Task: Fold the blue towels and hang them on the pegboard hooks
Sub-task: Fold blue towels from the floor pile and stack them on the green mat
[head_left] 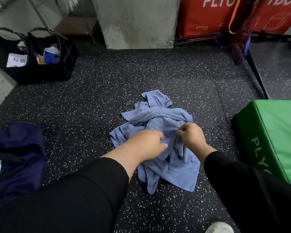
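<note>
A crumpled heap of light blue towels (160,118) lies on the speckled black rubber floor (99,91) in the middle of the view. My left hand (146,143) is on the near left part of the heap, its fingers curled into the cloth. My right hand (191,135) pinches a fold of towel near the top of the heap. Both arms wear black sleeves. No pegboard or hooks are in view.
A green padded plyo box (275,137) stands at the right. Two black tote bags (35,52) sit at the back left, a dark blue bag (15,157) at the near left. A concrete pillar (136,22) and red plyo boxes (208,15) line the back.
</note>
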Motion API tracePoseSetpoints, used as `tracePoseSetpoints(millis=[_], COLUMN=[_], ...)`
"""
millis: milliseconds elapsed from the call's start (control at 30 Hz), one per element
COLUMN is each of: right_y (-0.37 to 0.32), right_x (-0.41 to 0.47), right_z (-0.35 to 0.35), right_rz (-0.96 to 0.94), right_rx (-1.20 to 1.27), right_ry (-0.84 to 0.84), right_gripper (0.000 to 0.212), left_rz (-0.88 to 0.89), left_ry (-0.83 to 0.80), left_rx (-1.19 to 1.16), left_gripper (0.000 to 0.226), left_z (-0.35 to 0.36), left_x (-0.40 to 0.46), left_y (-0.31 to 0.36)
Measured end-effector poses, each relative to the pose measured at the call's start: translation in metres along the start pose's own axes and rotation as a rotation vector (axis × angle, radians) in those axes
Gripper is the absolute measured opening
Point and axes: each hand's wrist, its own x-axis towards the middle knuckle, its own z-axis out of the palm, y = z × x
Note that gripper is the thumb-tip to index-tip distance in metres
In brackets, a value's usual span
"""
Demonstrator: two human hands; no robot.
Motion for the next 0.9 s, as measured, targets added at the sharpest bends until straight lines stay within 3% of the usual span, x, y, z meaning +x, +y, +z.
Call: tracePoseSetpoints(millis=[267, 400, 600, 767, 900], right_y=[-0.069, -0.117, -0.146, -0.163, -0.172], right_x=[-0.031, -0.072, -0.13, -0.168, -0.191], right_z=[-0.08, -0.133, -0.172, -0.174, -0.171], right_rz=[-0.052, -0.177, -0.163, -0.213, -0.267], right_rx=[0.42, 0.615, 0.806, 1.01, 1.054], right_ry=[0.166, 0.219, 0.199, 0.041, -0.033], right_gripper=[0.024, 0.027, 0.029, 0.02, 0.021], left_rz=[-0.037, -0.05, 0.072, 0.186, 0.215], left_ry=[0.214, 0.322, 0.364, 0.422, 0.664], left_rx=[-0.102, -0.326, -0.632, -0.828, -0.777], left_gripper=[0.037, 0.042, 0.052, 0.058, 0.021], left_z=[-0.031, -0.055, -0.077, -0.072, -0.076], left_x=[-0.026, -0.047, -0.101, -0.125, -0.139], left_y=[0.0, 0.002, 0.021, 0.036, 0.043])
